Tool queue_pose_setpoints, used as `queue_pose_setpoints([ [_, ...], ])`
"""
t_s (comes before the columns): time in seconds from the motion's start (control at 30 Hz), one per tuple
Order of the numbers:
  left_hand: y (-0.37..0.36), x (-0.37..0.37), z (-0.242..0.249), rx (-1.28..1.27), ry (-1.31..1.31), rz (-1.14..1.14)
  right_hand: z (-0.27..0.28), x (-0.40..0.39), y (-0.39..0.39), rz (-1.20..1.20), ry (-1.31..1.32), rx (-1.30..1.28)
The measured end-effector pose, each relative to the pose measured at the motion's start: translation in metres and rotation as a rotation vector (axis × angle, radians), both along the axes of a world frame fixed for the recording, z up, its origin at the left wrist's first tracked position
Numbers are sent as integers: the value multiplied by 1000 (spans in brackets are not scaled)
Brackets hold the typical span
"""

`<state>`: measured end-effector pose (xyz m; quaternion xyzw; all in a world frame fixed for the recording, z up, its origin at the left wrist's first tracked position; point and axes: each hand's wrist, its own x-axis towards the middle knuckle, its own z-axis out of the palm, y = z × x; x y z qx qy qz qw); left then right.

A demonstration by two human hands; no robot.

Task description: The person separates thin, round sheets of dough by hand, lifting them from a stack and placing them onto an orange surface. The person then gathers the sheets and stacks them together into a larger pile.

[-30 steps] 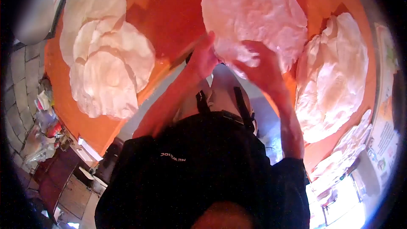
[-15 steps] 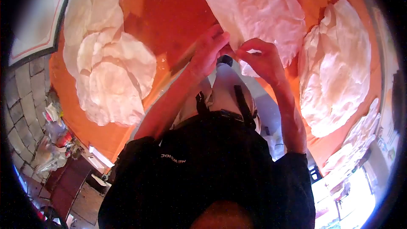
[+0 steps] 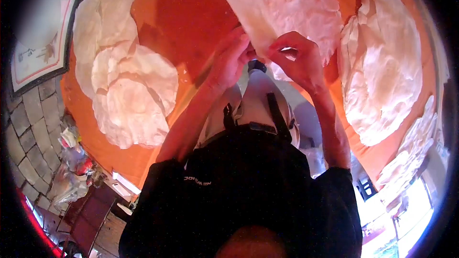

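A thin, pale, wrinkled sheet with one straight edge and one rounded edge lies at the top centre, its lower end reaching my hands. My left hand is closed at the near end of its straight edge, fingertips partly hidden. My right hand pinches the sheet's near edge between thumb and forefinger, leaving a small gap inside the curled finger. A lower flap of the sheet hangs below the right hand. The hands are close together, just above my lap.
Overlapping pale sheets lie on the orange-red surface at left. Another crumpled sheet lies at right, with more beyond it. Plastic bags rest on the brick-patterned floor. A framed board stands upper left.
The whole view has shifted slightly. Both hands stay at the sheet's near edge; the left hand's fingers have drawn in a little and the right wrist has turned slightly.
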<state>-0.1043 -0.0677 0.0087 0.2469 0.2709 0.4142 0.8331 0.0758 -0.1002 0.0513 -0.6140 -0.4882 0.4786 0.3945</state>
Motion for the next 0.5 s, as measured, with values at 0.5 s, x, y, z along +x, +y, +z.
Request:
queue_pose_setpoints([
  [0.5,3,18,10,121,447,46,-2,-3,0,-10,-156,201],
])
